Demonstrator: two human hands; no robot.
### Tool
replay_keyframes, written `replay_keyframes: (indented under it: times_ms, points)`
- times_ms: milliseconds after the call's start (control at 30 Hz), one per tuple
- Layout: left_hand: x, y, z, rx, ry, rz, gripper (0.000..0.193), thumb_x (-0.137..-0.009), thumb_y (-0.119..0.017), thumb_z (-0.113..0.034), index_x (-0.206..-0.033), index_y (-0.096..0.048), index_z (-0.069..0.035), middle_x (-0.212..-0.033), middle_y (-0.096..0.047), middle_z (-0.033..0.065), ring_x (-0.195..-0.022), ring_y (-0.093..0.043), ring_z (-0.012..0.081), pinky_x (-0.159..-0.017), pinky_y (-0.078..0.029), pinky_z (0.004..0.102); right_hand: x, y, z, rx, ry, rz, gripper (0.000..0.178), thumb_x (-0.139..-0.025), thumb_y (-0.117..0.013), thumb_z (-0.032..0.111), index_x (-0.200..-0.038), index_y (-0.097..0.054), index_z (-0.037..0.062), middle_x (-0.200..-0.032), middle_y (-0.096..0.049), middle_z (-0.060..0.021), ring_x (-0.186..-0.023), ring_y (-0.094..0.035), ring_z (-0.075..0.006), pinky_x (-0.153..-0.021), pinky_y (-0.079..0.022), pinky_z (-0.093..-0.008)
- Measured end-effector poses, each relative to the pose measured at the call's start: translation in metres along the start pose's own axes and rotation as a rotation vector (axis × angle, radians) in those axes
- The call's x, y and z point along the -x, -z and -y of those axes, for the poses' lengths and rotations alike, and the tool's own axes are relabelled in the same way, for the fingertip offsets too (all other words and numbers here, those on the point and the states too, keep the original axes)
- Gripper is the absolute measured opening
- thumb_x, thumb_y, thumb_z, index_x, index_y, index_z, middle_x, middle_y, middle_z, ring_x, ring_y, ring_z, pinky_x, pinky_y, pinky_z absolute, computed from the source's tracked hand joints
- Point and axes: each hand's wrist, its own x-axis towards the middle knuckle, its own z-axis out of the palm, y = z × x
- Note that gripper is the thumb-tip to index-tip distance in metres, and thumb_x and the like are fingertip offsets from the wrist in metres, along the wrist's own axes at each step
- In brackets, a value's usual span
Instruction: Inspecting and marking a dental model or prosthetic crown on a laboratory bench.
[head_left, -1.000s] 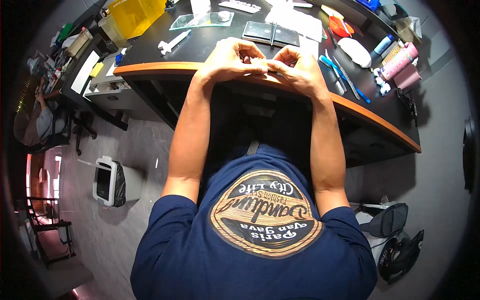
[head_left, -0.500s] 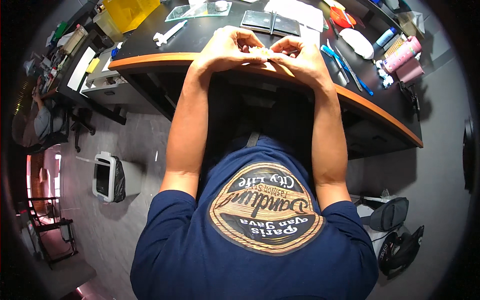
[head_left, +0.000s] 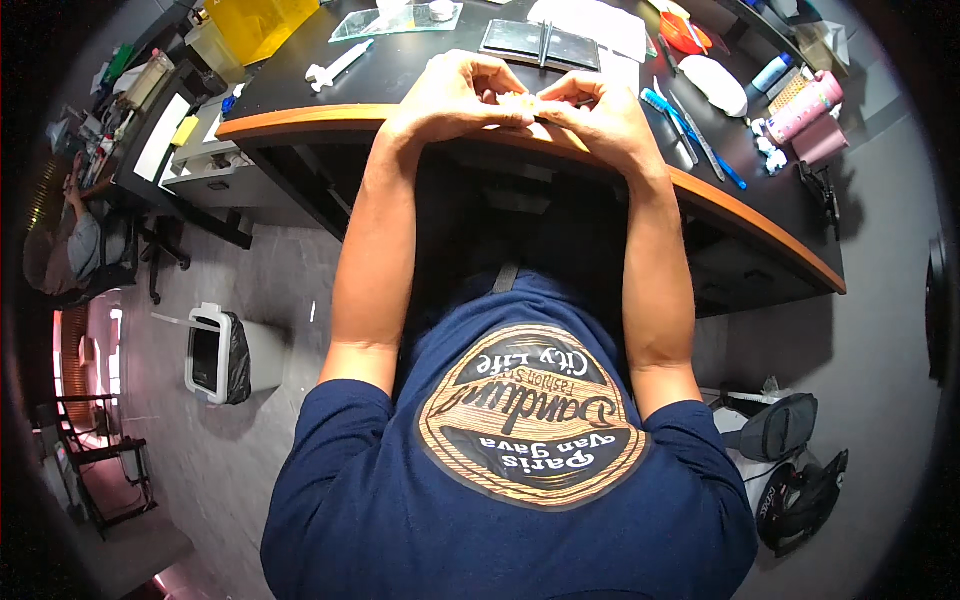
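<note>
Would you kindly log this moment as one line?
left hand: holds small pale piece; right hand: at same piece; ahead: flat black slab, slim dark tool

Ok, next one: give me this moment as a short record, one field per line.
left hand: fingers around a small pale piece
right hand: fingers at its right side; exact grip unclear
hands' place: near edge of the desk
beyond hands: dark flat device, slim dark tool across it
desk, left: white syringe-like tool
desk, right: white rounded object, pink bottle
floor, left: grey bin
</note>
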Motion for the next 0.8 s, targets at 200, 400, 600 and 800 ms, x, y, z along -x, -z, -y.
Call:
replay_keyframes:
  times_ms: [200,400,600,800]
  points:
    - [-0.0005,-0.0004,-0.0003,-0.006,0.0,-0.019,0.033,-0.083,-0.091,-0.024,-0.107,-0.079,-0.004,-0.095,-0.078,0.0074,-0.086,-0.069,0.012,-0.082,-0.055,0.0285,0.0014,-0.0025,0.0032,0.03,0.001,-0.027,0.022,-0.086,-0.083,0.023,-0.102,-0.083,0.0073,-0.091,-0.078,-0.0068,-0.083,-0.071,-0.0141,-0.078,-0.057,-0.0302]
    - [0.0005,0.0001,-0.0019,-0.05,-0.017,-0.034,0.034,-0.082,-0.092,-0.029,-0.106,-0.081,-0.007,-0.094,-0.078,0.006,-0.082,-0.067,0.011,-0.078,-0.053,0.0272,0.0028,-0.0021,0.0031,-0.007,0.052,-0.051,0.019,-0.087,-0.08,0.021,-0.101,-0.083,0.0079,-0.091,-0.079,-0.0061,-0.082,-0.071,-0.0134,-0.077,-0.057,-0.0298]
    - [0.0001,0.0003,-0.002,-0.058,-0.017,-0.032,0.035,-0.082,-0.092,-0.03,-0.106,-0.081,-0.007,-0.093,-0.078,0.0057,-0.082,-0.066,0.0105,-0.076,-0.052,0.027,0.0004,-0.0029,-0.0045,-0.035,0.07,-0.062,0.016,-0.086,-0.077,0.017,-0.098,-0.084,0.0085,-0.089,-0.079,-0.0063,-0.078,-0.07,-0.013,-0.075,-0.057,-0.0303]
    - [0.0002,-0.0005,-0.0015,-0.03,-0.012,-0.029,0.034,-0.082,-0.092,-0.028,-0.106,-0.08,-0.006,-0.093,-0.078,0.0059,-0.083,-0.067,0.0106,-0.077,-0.053,0.027,0.0014,-0.0031,-0.002,-0.043,0.094,-0.052,0.017,-0.085,-0.079,0.018,-0.099,-0.084,0.0083,-0.085,-0.078,-0.0053,-0.073,-0.07,-0.0114,-0.07,-0.056,-0.0284]
